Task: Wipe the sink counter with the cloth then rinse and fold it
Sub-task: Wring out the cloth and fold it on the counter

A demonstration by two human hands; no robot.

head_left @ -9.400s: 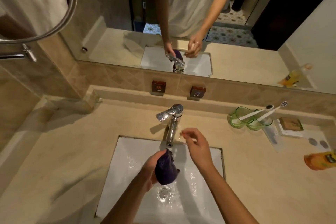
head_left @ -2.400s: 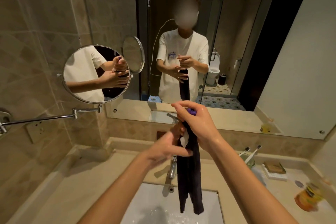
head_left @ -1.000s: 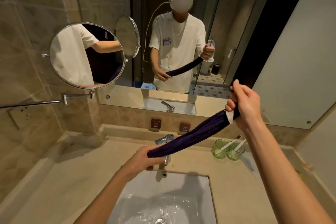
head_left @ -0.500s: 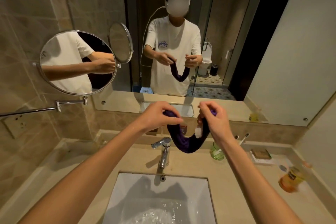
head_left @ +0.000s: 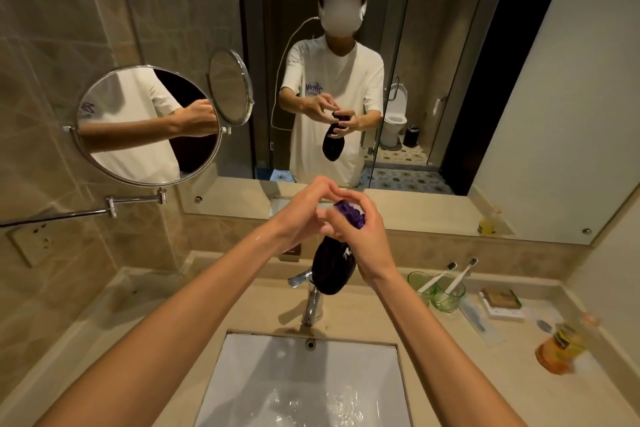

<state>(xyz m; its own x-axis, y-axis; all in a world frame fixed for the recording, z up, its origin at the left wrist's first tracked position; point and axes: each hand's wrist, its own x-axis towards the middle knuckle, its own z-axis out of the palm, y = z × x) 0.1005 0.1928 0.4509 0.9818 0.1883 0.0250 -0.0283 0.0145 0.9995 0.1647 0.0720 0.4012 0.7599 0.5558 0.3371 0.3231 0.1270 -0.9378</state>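
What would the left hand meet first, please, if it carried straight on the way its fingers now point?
Most likely the right hand: the left hand points right across the cloth, fingertips nearly touching it already, though depth is unclear.

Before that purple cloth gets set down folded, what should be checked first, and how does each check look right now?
1. Cloth held by both hands: ok, left hand and right hand pinch its top.
2. Cloth doubled over: ok, hangs as a loop.
3. Edges aligned: cannot tell, hidden by fingers.
4. Faucet off: ok, no stream visible.
5. Counter landing spot dry: cannot tell.
6. Green cups out of the way: ok, off to the right.
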